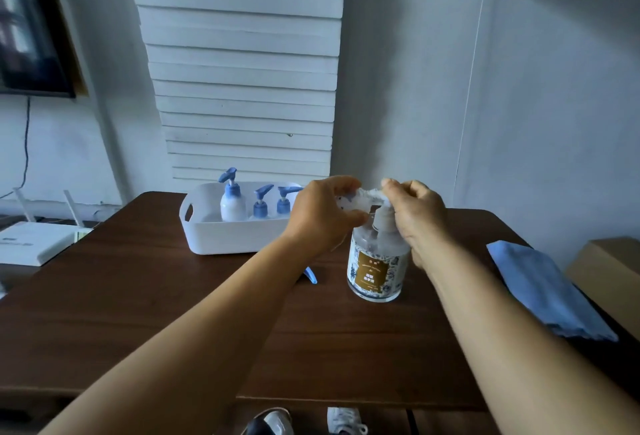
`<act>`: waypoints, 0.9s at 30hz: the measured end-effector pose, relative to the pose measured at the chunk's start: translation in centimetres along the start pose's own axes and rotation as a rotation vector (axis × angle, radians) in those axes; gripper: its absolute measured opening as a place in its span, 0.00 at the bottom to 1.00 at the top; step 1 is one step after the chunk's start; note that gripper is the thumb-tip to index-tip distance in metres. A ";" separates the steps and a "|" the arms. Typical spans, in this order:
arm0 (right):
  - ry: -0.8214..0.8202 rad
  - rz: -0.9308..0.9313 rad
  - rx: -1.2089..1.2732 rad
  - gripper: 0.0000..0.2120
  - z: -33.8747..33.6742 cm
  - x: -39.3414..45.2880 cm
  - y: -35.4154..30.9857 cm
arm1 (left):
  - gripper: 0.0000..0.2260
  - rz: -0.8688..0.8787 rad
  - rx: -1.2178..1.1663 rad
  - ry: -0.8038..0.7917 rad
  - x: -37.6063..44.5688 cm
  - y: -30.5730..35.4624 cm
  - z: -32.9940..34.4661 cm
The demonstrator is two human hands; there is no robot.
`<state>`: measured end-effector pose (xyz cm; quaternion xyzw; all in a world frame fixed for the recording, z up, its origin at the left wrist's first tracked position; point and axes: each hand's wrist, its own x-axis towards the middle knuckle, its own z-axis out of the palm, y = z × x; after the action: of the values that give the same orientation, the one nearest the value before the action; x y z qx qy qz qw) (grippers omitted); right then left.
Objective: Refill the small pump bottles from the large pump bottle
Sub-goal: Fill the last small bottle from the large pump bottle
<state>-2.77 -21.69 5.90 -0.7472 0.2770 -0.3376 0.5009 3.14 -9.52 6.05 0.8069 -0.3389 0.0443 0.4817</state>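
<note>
The large pump bottle (377, 263) stands on the brown table (173, 313); it is clear, with a blue flower pattern, a brown label and a white pump. My left hand (320, 216) holds a small pale bottle (351, 201) at the pump's nozzle, its shape mostly hidden by my fingers. My right hand (417, 216) is curled around the pump head (382, 218), with the fingertips on top of it. Three small bottles with blue pumps (230, 200) (261, 206) (284, 204) stand in a white basket (211, 237) behind. A loose blue pump piece (311, 277) lies by my left forearm.
A folded blue cloth (543, 292) lies at the table's right edge, with a cardboard box (609, 275) beyond it. A white router (34, 242) sits on a lower surface to the left. The wall is close behind the basket. Shoes (346, 420) show below the front edge.
</note>
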 end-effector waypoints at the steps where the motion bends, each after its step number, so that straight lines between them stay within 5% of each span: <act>1: -0.003 0.001 -0.010 0.14 0.1 0.0 0.1 | 0.21 -0.004 -0.011 0.001 -0.1 -0.1 0.1; 6: -0.107 -0.016 -0.092 0.14 -1.4 0.8 -1.9 | 0.21 0.013 -0.014 -0.003 0.3 0.4 -0.6; 22: -0.023 -0.018 -0.047 0.15 -0.4 0.3 -0.2 | 0.22 0.000 0.014 -0.017 0.1 0.1 0.0; 27: -0.105 -0.024 -0.121 0.14 -1.1 0.8 -1.8 | 0.21 -0.003 -0.006 0.001 0.1 0.2 -0.6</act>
<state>-3.02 -22.24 8.09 -0.7963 0.2610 -0.2865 0.4645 3.24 -9.20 6.55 0.8059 -0.3377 0.0428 0.4844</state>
